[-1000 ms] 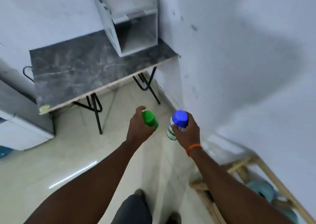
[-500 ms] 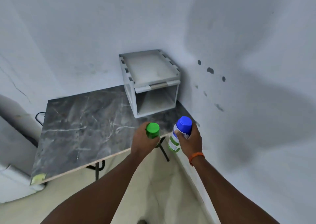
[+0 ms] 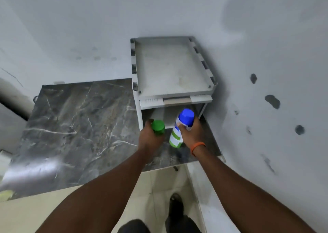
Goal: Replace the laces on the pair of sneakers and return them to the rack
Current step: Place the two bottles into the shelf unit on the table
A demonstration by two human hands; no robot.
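Head camera looks down at two bare arms reaching over a dark marble table (image 3: 71, 126) in a corner. The left hand (image 3: 149, 140) is curled tight around a bottle with a green cap (image 3: 158, 127); only the cap shows, and the rest is hidden in the fist. The right hand (image 3: 190, 133) is wrapped around a white and green spray can with a blue cap (image 3: 180, 128), fingers closed on its upper part. Both are held upright, side by side but not touching, just in front of the open lower shelf of a small white rack (image 3: 173, 92) that stands on the table against the wall. I think they are held this way so they can be set down standing up, either on the table or inside that shelf.

The rack's top tray looks bare, only dusty. The lower shelf looks dark and I see nothing in it, but the hands hide part of it.

No sneakers and no laces can be seen anywhere here, so I cannot tell where they are. My guess is that the lace job has not started and the hands are busy with these two things first. An orange band (image 3: 197, 146) sits on the right wrist.
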